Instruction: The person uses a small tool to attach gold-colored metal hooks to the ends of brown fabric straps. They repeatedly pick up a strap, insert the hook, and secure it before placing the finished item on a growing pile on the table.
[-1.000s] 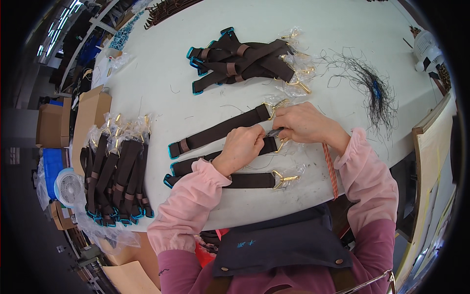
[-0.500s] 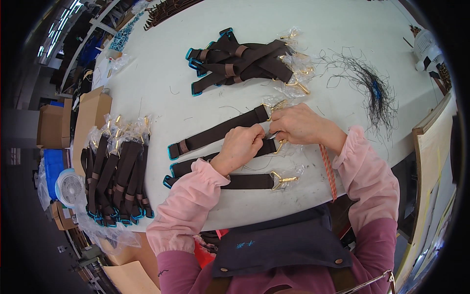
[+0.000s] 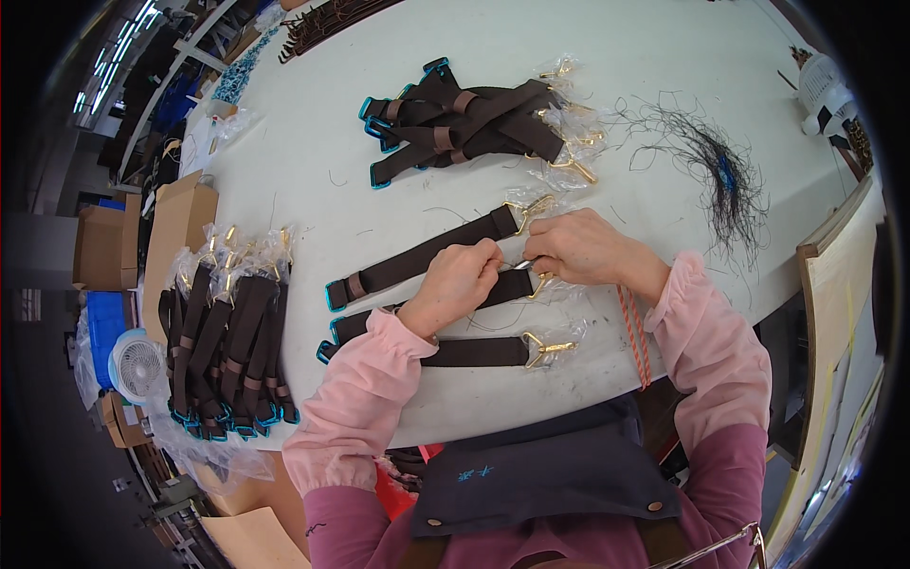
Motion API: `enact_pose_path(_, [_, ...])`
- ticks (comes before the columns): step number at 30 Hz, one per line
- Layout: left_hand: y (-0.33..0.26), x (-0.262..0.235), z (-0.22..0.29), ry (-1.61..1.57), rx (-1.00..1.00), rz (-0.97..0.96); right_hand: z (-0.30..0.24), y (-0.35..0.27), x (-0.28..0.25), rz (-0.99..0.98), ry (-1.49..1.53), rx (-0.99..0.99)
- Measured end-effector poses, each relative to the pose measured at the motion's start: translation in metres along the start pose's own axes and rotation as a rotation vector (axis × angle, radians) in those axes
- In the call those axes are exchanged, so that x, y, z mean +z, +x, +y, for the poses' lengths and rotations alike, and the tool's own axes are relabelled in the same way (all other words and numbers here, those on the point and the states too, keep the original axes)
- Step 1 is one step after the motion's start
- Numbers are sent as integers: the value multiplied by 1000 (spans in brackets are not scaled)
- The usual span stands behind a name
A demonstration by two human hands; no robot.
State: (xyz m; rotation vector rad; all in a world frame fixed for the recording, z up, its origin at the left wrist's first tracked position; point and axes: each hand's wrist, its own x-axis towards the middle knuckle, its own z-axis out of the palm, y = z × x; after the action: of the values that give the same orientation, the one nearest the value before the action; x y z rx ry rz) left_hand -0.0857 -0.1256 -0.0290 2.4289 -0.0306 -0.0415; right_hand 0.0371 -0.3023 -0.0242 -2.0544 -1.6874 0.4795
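A white worktop (image 3: 664, 57) carries everything, including the middle strap (image 3: 502, 287), a dark brown band with a blue buckle and a gold clasp. Left of the middle strap lies a heap of similar straps (image 3: 227, 341), and well beyond it a crossed pile of straps (image 3: 517, 109). The upper strap (image 3: 417, 251) lies just beyond the middle strap, the lower strap (image 3: 479, 352) just on its near side. Far to its right spreads a tangle of black thread (image 3: 722, 180). Over the middle strap is the left hand (image 3: 453, 284), fingers pinched together; what they grip, I cannot tell. Above its clasp end, the right hand (image 3: 583, 248) has its fingers closed on a small metal tool (image 3: 520, 266), mostly hidden. Right of the middle strap hangs an orange-and-white cord (image 3: 633, 332).
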Motion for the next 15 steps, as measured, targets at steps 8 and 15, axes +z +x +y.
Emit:
enact_pose_path(8, [-11, 12, 2, 520, 251, -45, -4, 2, -2, -16, -2, 25])
enact_pose_path(15, [-8, 11, -8, 394, 239, 10, -5, 5, -4, -68, 24, 42])
